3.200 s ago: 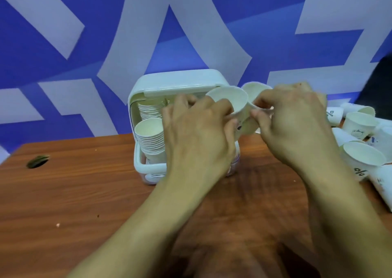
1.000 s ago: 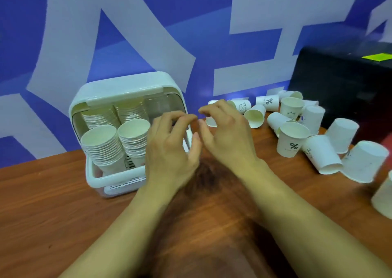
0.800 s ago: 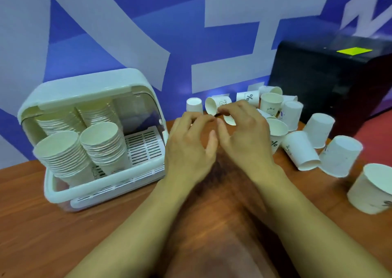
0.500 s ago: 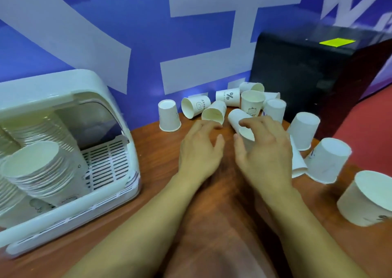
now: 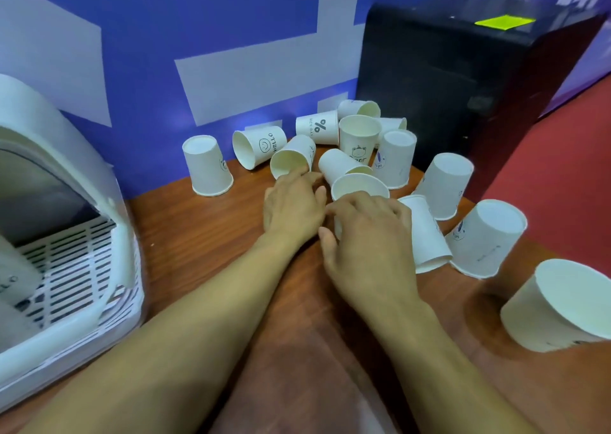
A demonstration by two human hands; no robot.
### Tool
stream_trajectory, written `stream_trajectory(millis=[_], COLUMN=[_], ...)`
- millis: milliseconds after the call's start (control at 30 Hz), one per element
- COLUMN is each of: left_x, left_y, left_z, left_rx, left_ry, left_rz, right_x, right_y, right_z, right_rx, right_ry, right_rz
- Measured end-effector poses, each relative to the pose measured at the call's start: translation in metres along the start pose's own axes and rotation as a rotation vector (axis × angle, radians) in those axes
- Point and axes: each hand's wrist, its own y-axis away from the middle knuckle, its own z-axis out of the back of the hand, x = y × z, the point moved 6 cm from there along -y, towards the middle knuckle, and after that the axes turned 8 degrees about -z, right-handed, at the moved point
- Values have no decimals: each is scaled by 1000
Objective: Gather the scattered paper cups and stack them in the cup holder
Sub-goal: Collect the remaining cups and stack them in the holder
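Note:
Several white paper cups lie scattered on the wooden table (image 5: 205,235), some upright, some upside down, some on their sides. My right hand (image 5: 367,238) curls round an upright open cup (image 5: 359,184) in the middle of the pile, thumb on its near left side. Just left of it, my left hand (image 5: 292,205) lies flat with relaxed fingers; its fingertips reach the rim of a cup lying on its side (image 5: 291,160). The white cup holder (image 5: 122,235) stands at the far left with its lid up; its slotted floor shows, and its cup stacks are mostly out of view.
A black box (image 5: 463,79) with a yellow-green note stands at the back right, behind the cups. An upside-down cup (image 5: 206,165) stands alone by the blue and white wall. Another cup (image 5: 558,308) sits at the table's right edge, with red floor beyond.
My view and both hands have swung right from the cup holder to the scattered cups. The hands, empty a second ago, now reach the pile, and my right hand has closed round an upright cup.

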Motion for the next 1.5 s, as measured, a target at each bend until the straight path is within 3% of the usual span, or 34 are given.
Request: stream_trajectory(millis=[100, 267, 667, 833, 1033, 1300, 1500], left_x=[3, 4, -28, -15, 26, 60, 71], left_y=[3, 31, 172, 229, 281, 305, 311], left_z=[4, 49, 207, 286, 358, 390, 395], left_rx=[-35, -261, -443, -584, -759, -858, -902], left_ry=[-78, -82, -363, -406, -422, -416, -407], left_rz=[36, 78, -102, -91, 52, 91, 102], right_x=[0, 8, 81, 152, 241, 304, 319], right_y=[0, 5, 63, 82, 91, 95, 96], right_z=[3, 19, 64, 91, 116, 104, 73], right_rx=[-23, -177, -441, -442, -422, -388, -252], right_ry=[-10, -165, -609, -735, -828, -760, -691], right_rz=[-4, 23, 370, 509, 638, 782, 841])
